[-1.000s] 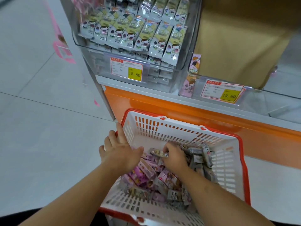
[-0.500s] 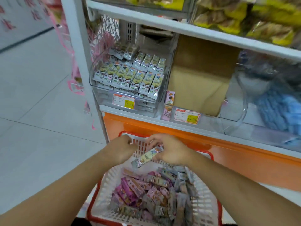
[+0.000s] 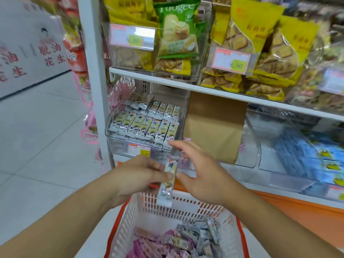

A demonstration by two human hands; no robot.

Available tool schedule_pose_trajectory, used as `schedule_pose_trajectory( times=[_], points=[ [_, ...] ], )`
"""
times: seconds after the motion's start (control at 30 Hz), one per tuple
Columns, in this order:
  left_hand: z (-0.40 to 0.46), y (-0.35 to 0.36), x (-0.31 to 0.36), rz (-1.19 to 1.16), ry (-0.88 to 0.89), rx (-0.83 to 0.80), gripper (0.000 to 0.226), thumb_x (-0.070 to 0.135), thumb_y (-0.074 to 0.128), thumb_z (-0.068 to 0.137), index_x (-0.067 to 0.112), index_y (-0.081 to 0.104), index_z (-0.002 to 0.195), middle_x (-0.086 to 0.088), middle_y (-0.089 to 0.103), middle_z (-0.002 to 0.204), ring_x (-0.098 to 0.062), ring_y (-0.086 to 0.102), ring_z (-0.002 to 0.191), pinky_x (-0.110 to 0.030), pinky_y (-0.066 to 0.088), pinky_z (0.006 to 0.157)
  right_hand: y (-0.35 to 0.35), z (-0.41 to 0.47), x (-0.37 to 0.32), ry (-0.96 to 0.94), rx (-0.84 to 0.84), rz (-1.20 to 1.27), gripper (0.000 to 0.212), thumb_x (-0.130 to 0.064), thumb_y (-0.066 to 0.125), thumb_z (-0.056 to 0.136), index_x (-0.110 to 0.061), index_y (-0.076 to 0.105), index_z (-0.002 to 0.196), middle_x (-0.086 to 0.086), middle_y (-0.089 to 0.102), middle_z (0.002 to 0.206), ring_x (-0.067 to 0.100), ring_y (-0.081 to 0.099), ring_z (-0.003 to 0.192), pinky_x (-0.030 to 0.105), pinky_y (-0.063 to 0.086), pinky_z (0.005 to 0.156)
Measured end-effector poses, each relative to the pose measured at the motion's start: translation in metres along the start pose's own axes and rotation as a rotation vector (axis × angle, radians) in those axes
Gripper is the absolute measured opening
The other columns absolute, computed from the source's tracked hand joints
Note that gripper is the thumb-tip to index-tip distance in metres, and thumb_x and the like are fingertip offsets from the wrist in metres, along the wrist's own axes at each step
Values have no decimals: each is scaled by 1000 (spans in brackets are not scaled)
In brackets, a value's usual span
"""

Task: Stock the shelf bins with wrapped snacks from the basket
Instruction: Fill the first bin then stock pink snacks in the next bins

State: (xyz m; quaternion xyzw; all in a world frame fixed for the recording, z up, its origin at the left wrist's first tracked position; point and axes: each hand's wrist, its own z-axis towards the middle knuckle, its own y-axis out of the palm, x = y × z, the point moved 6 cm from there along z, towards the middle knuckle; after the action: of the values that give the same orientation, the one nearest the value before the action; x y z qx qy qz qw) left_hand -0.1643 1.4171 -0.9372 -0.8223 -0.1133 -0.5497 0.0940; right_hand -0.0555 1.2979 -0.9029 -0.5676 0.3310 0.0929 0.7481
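Snack bar [image 3: 167, 183] pinched upright in our left hand [image 3: 137, 175] over the basket [image 3: 186, 205], right hand [image 3: 201, 172] loose and empty beside it, likely lining it up for the clear bin [image 3: 130, 140] of matching bars.

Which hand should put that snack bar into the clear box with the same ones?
Probably the left hand: it already pinches the snack bar, and the clear bin of matching bars sits just above it. The right hand is open, holding nothing.
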Motion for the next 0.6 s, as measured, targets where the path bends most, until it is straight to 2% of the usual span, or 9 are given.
schedule_pose_trajectory(
  times=[0.07, 0.17, 0.27, 0.37, 0.43, 0.5, 0.53, 0.6],
  points=[
    [2, -6, 9, -113, 30, 99, 13, 14, 79, 91, 6, 68, 91, -5, 68, 74, -13, 65, 66, -23, 55, 63, -1, 2, -3, -5, 21, 50, 70, -31, 75, 93, -40, 40, 153, -26, 39, 153, -6, 35, 144, 26, 36, 116],
    [3, -12, 16, -137, 46, 141, 15, 18, 78, 92, 5, 70, 88, 0, 67, 69, -12, 64, 62, -23, 53, 61, 5, 4, -1, 48, -45, 56, 77, -54, 80, 86, -55, 36, 149, -36, 34, 153, -8, 35, 143, 32, 39, 116],
    [5, -15, 17, -125, 38, 154, 16, 19, 78, 92, 3, 75, 92, 1, 71, 69, -10, 67, 63, -24, 52, 63, 5, 7, 0, 57, -12, 54, 81, -55, 82, 83, -57, 35, 148, -38, 35, 151, -9, 37, 141, 34, 41, 115],
    [9, -17, 18, -130, 47, 151, 17, 22, 77, 93, 6, 77, 97, -3, 75, 78, -13, 70, 70, -29, 55, 68, 7, 9, 1, 52, 17, 40, 79, -55, 82, 83, -55, 37, 147, -38, 40, 145, -11, 40, 135, 27, 41, 109],
    [13, -26, 21, -100, 61, 196, 18, 28, 70, 99, 13, 77, 105, 0, 78, 87, -15, 74, 80, -35, 61, 77, 4, 17, 2, 64, 85, 47, 76, -54, 83, 81, -54, 41, 144, -34, 47, 141, -11, 43, 131, 22, 41, 102],
    [17, -51, 28, 179, 132, 353, 21, 39, 60, 103, 26, 73, 113, 10, 77, 104, -10, 71, 97, -33, 57, 88, -1, 34, 2, 88, 160, 59, 74, -54, 83, 81, -53, 42, 143, -31, 49, 143, -9, 46, 128, 20, 41, 99],
    [17, -66, 33, 425, 189, 443, 26, 44, 55, 104, 31, 69, 122, 14, 71, 119, -8, 66, 108, -31, 53, 92, -3, 47, 3, 105, 180, 64, 74, -54, 82, 83, -52, 41, 144, -30, 49, 145, -6, 47, 128, 22, 41, 100],
    [20, -90, 32, 888, 248, 524, 45, 51, 47, 104, 33, 52, 145, 11, 49, 148, -14, 50, 133, -38, 46, 107, -6, 79, 8, 128, 188, 55, 74, -55, 79, 86, -47, 39, 148, -22, 48, 149, 3, 46, 132, 29, 41, 105]
  ],
)
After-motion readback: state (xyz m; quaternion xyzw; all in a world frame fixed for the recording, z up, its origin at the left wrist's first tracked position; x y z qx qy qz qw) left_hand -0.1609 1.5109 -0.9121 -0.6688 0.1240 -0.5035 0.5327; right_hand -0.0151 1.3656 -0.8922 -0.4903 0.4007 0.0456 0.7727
